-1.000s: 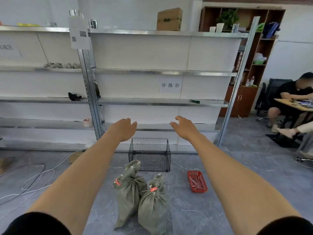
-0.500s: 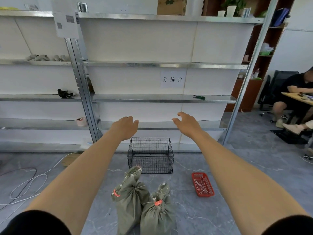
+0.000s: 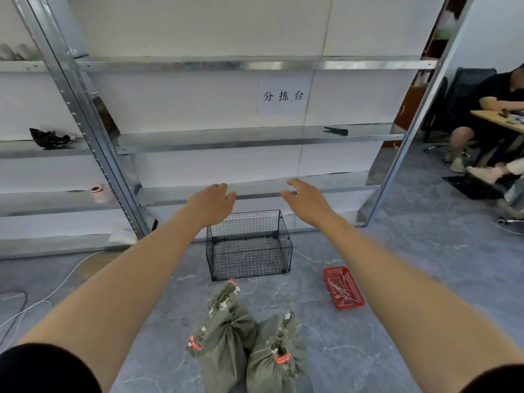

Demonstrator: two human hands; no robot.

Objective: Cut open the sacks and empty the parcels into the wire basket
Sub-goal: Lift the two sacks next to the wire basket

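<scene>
Grey marbled tile floor (image 3: 397,279) fronted steel shelving (image 3: 255,140); two tied olive woven sacks (image 3: 226,336) seemingly touched; both hands' (image 3: 211,201) grips spread apart, empty.

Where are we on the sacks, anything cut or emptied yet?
Nothing is done: both sacks, left sack and right sack, lie tied with red ties, and the wire basket holds nothing. In hand: nothing; the left hand and right hand are open, outstretched above the basket. A green-handled tool lies on the shelf. Left: cutting and emptying both.

Short black sleeves (image 3: 42,367) at both upper arms, forearms bare, left hand (image 3: 212,202) and right hand (image 3: 307,204) ungloved.
</scene>
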